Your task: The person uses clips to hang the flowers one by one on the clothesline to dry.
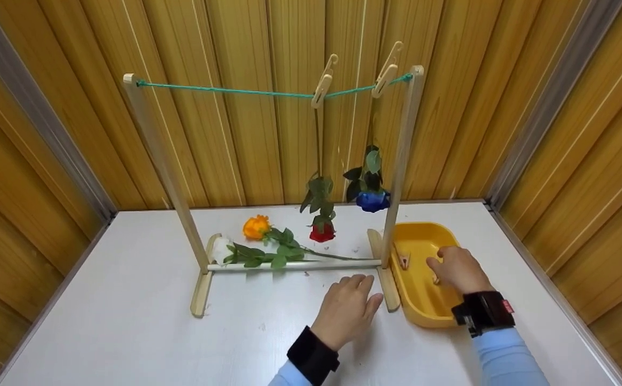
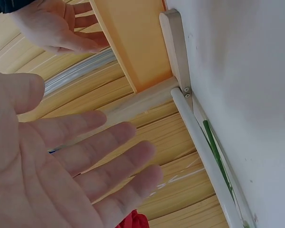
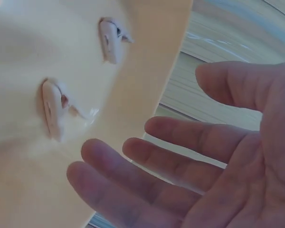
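Note:
My right hand (image 1: pixel 462 271) hovers over the yellow basin (image 1: pixel 429 321), fingers relaxed and holding nothing. Inside that basin lie two clothespins; the right wrist view shows one clothespin (image 3: pixel 53 109) near the fingertips and a second clothespin (image 3: pixel 111 40) farther off, both untouched. Above the table, left of the basin, my left hand (image 1: pixel 344 310) has its fingers loosely extended and nothing in it. A red rose (image 1: pixel 322 231) and a blue rose (image 1: pixel 373 201) hang head down from a green cord (image 1: pixel 225 90), each clipped by a clothespin (image 1: pixel 321 91).
The wooden frame (image 1: pixel 166 155) carries the cord between two posts. An orange rose (image 1: pixel 256 227) and a white rose (image 1: pixel 221 251) lie on the white table (image 1: pixel 128 321) by its bottom bar (image 1: pixel 294 265). Wood-patterned walls (image 1: pixel 241 48) enclose the table.

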Demonstrator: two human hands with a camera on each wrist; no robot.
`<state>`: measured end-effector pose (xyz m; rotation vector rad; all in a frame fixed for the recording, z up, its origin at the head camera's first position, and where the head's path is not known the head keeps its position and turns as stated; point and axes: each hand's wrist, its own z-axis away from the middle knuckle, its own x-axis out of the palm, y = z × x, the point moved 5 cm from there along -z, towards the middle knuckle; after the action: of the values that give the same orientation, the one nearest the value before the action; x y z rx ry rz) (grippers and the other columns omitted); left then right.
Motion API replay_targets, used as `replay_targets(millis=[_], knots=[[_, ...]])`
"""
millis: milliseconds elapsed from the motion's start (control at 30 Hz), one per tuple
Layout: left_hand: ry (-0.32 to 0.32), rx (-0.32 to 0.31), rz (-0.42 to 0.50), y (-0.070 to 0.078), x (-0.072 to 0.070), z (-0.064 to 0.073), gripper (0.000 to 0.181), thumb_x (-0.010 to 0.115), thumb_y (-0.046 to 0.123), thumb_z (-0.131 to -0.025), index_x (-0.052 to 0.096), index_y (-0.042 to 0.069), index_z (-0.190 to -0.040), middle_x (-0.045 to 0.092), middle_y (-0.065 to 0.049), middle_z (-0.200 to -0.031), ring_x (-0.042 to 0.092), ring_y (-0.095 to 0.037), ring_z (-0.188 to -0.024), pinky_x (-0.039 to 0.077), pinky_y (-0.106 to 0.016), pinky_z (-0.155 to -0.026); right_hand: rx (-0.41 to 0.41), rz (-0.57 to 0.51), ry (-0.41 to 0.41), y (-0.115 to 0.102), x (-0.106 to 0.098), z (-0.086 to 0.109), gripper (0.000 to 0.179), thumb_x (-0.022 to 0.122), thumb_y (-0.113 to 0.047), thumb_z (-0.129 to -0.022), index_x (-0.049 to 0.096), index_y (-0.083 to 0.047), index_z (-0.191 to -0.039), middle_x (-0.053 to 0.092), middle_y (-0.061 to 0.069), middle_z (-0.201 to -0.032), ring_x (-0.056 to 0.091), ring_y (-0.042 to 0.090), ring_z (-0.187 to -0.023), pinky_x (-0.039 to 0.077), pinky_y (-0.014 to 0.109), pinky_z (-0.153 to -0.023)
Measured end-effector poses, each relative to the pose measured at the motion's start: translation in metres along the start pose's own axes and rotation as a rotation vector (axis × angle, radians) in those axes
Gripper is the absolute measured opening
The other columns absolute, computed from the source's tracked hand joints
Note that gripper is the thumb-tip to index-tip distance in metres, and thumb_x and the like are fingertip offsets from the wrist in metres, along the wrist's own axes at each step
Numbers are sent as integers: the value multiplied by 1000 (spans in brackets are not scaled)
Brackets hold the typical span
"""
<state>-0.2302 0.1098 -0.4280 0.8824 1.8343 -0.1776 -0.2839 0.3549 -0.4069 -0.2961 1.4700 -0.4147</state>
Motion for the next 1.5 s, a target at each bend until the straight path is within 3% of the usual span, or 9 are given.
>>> replay_targets(millis=[100, 433, 633, 933, 1133, 1267, 1400, 1500], knots=[[-24, 7, -13, 4, 2, -3, 37, 55, 31, -107, 68, 4, -129, 72, -10, -121, 69, -27, -106, 57, -40, -88, -4, 37, -30, 1, -2, -7, 47, 57, -23, -102, 59, 19, -122, 65, 25, -95, 60, 29, -76, 49, 38, -67], [-110, 28, -53, 15, 12, -16, 37, 52, 34, -108, 67, 7, -129, 71, -7, -114, 67, -23, -98, 55, -35, -82, -80, 148, -73, 10, 6, -28, 21, 61, -16, -91, 64, 1, -78, 58, 8, -68, 53, 23, -62, 40, 32, -57], [-192, -10, -47, 15, 21, -22, 39, 51, 37, -108, 66, 10, -130, 70, -5, -115, 65, -20, -97, 54, -33, -83, -88, 154, -131, 13, 16, -36, 21, 62, -14, -88, 65, -5, -69, 62, 3, -61, 54, 18, -57, 40, 29, -55], [-217, -32, -43, 12, 30, -25, 39, 51, 37, -108, 68, 11, -130, 71, -4, -112, 64, -19, -91, 55, -33, -82, -74, 134, -164, 15, 28, -42, 27, 62, -13, -85, 60, -9, -58, 51, -3, -51, 46, 12, -48, 36, 24, -49], [-182, -20, -41, 11, 28, -24, 35, 53, 36, -107, 70, 11, -123, 71, -3, -105, 64, -18, -87, 54, -31, -76, -90, 60, -144, 14, 27, -45, 28, 59, -13, -90, 67, -3, -64, 60, 1, -53, 52, 13, -49, 38, 23, -47], [-124, 7, -66, 11, 22, -20, 31, 55, 32, -106, 72, 9, -117, 72, -4, -101, 66, -20, -84, 54, -31, -70, -131, 55, -115, 8, 21, -42, 26, 60, -15, -94, 73, 2, -81, 64, 3, -63, 54, 15, -57, 41, 26, -54], [-112, 5, -77, 10, 16, -17, 33, 56, 32, -106, 72, 8, -122, 73, -6, -107, 68, -22, -90, 56, -33, -75, -156, 30, -67, -1, 14, -36, 24, 64, -16, -97, 75, 5, -99, 70, 7, -78, 60, 19, -69, 50, 33, -64], [-124, -11, -85, 8, 13, -17, 35, 57, 34, -106, 70, 9, -125, 73, -5, -112, 68, -21, -94, 56, -33, -79, -169, -32, -24, -7, 12, -30, 20, 66, -14, -97, 75, 3, -101, 72, 9, -82, 62, 19, -71, 53, 35, -66]])
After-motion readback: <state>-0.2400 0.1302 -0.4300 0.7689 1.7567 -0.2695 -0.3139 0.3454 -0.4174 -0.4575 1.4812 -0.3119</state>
